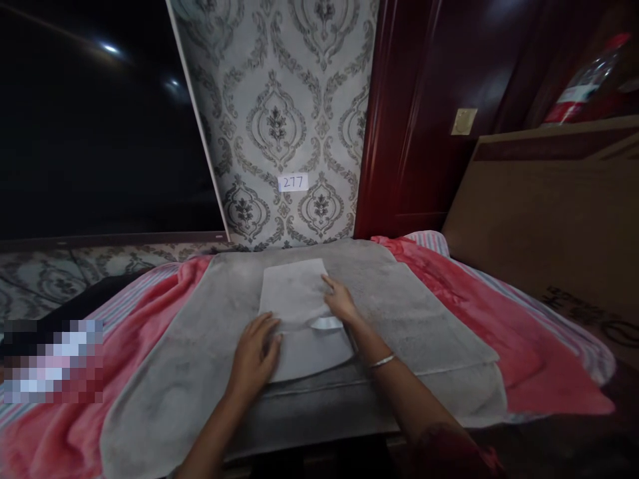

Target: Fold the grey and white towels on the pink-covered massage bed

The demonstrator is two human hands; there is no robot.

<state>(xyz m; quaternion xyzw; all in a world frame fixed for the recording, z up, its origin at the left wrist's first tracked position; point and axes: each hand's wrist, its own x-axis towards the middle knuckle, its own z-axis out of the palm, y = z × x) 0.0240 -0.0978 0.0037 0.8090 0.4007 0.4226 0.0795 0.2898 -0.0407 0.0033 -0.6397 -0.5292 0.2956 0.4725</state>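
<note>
A white sheet of paper (pixel 292 289) lies on a grey cloth, with a crease or fold line running across its middle. A small lifted flap (pixel 327 323) shows near the right end of that line. At the sheet's left edge rests my left hand (pixel 255 352), its fingers apart and fingertips touching the paper. My right hand (pixel 340 299) is at the right edge, the index finger stretched out onto the paper and the other fingers partly curled. A bracelet (pixel 382 360) circles my right wrist.
Under the paper the grey cloth (pixel 409 319) covers a low surface, with a pink blanket (pixel 539 372) beneath it. A dark screen (pixel 100 133) stands at left. On the right are a cardboard box (pixel 549 199) and a plastic bottle (pixel 584 90). A label (pixel 293 181) reads 277.
</note>
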